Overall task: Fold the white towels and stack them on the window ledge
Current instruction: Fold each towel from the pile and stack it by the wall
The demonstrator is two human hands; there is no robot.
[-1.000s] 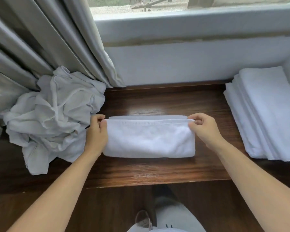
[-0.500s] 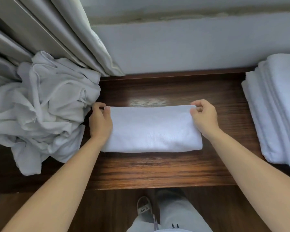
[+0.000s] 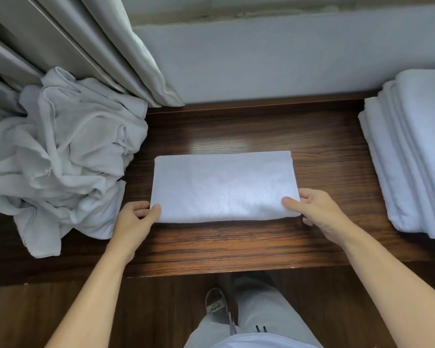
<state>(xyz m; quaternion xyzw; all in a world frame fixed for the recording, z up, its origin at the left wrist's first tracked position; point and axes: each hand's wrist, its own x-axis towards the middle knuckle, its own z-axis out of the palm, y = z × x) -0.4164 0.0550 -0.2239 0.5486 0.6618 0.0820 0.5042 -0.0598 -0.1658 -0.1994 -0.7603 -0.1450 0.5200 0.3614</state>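
Your hands have slid from the towel's (image 3: 224, 185) far corners to its near ones; left hand (image 3: 135, 222) and right hand (image 3: 317, 212) pinch them; long axis left-right, mid-ledge (image 3: 236, 242); stack (image 3: 412, 151) lies right.

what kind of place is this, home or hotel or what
Probably a hotel or guest room, though a home is possible: a wooden window ledge under grey curtains, a stack of identical folded white towels, and a heap of unfolded ones.
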